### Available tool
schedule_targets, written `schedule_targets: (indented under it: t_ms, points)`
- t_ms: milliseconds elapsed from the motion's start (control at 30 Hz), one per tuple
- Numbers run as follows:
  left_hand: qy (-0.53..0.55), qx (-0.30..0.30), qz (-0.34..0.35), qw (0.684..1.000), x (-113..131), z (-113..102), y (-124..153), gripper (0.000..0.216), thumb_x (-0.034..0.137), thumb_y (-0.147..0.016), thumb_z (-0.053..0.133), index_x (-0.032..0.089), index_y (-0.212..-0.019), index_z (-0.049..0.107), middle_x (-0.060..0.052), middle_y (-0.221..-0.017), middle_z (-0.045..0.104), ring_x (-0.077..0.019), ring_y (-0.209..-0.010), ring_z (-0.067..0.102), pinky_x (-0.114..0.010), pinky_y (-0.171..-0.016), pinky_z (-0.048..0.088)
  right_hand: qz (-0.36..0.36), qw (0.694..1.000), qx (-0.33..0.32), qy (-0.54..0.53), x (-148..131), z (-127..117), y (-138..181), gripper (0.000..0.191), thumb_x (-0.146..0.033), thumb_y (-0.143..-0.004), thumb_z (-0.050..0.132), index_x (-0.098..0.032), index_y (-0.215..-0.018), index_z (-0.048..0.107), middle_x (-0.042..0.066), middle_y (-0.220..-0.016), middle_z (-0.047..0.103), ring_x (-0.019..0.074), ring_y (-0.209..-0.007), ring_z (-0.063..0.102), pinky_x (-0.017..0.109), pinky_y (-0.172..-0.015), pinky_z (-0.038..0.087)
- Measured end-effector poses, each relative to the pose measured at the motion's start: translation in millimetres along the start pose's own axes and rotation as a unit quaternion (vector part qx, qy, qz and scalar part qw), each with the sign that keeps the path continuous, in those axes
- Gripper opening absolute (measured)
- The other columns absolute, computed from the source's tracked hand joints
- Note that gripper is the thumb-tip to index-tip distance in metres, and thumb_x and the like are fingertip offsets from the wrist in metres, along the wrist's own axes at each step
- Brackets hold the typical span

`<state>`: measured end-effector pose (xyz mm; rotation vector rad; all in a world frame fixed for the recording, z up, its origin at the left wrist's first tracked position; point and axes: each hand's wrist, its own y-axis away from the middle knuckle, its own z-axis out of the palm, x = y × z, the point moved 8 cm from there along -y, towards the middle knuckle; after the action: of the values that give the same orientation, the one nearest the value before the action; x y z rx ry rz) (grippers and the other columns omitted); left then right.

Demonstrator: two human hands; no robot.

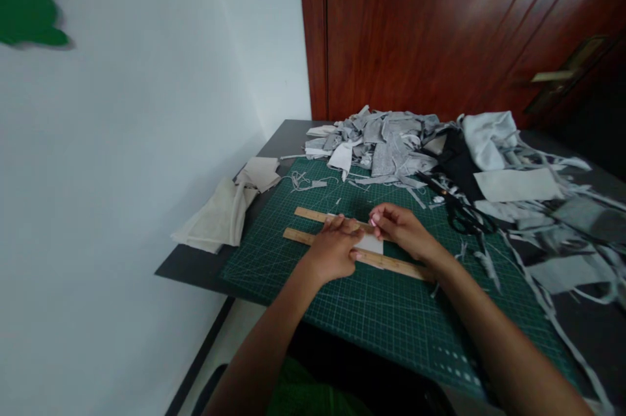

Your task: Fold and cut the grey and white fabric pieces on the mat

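Note:
My left hand (pixel 331 250) lies with its fingers stretched out, pressing on two wooden rulers and a small white piece of cloth (pixel 372 244). The far ruler (pixel 309 213) runs across the cloth's upper edge, partly covered by both hands. Along the lower edge lies the near ruler (pixel 401 266), roughly parallel to it. My right hand (pixel 405 230) is closed in a pinch around a small pink-and-white object (pixel 373 220), just above the far ruler. Its kind is too small to make out. Everything rests on a green cutting mat (pixel 274 269).
A heap of grey and white fabric scraps (pixel 386 142) covers the back of the mat. Black scissors (pixel 460 217) lie right of my right hand. More strips and cloth pieces (pixel 518 185) spread along the right side. Folded cream cloth (pixel 220 214) sits at the left table edge, by the wall.

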<state>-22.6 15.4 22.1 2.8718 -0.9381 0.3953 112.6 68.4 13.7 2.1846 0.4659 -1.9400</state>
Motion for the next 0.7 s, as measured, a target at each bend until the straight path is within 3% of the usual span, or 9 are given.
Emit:
schedule_targets:
  t_ms: [233, 533, 700]
  points:
    - [0.018, 0.038, 0.003, 0.999, -1.3, 2.1, 4.2, 0.054, 0.025, -0.092, 0.057, 0.026, -0.146, 0.05, -0.006, -0.155, 0.047, -0.0335, -0.151, 0.031, -0.056, -0.127, 0.021, -0.022, 0.993, -0.064, 0.097, 3.9, 15.5, 2.9, 0.026, -0.046, -0.096, 0.057, -0.023, -0.085, 0.06, -0.001, -0.068, 0.063, 0.0175, -0.063, 0.058, 0.031, -0.063, 0.05]
    - [0.001, 0.048, -0.001, 0.999, 0.9, -1.8, 5.9, 0.048, 0.025, -0.089, 0.06, 0.023, -0.138, 0.058, -0.007, -0.152, 0.05, -0.0349, -0.148, 0.035, -0.054, -0.125, 0.026, -0.053, 0.984, -0.045, 0.166, -5.7, 20.6, 10.3, 0.021, -0.04, -0.1, 0.052, -0.025, -0.09, 0.063, -0.001, -0.07, 0.06, 0.0188, -0.063, 0.056, 0.031, -0.059, 0.045]
    - [0.0, 0.067, 0.014, 0.998, 0.2, -1.7, 7.0, 0.052, 0.025, -0.09, 0.06, 0.021, -0.142, 0.055, -0.008, -0.15, 0.052, -0.0339, -0.146, 0.037, -0.052, -0.125, 0.027, -0.053, 0.976, -0.049, 0.205, -0.6, 21.7, 9.4, 0.022, -0.039, -0.098, 0.053, -0.024, -0.098, 0.069, 0.003, -0.078, 0.068, 0.0202, -0.063, 0.057, 0.032, -0.058, 0.045]
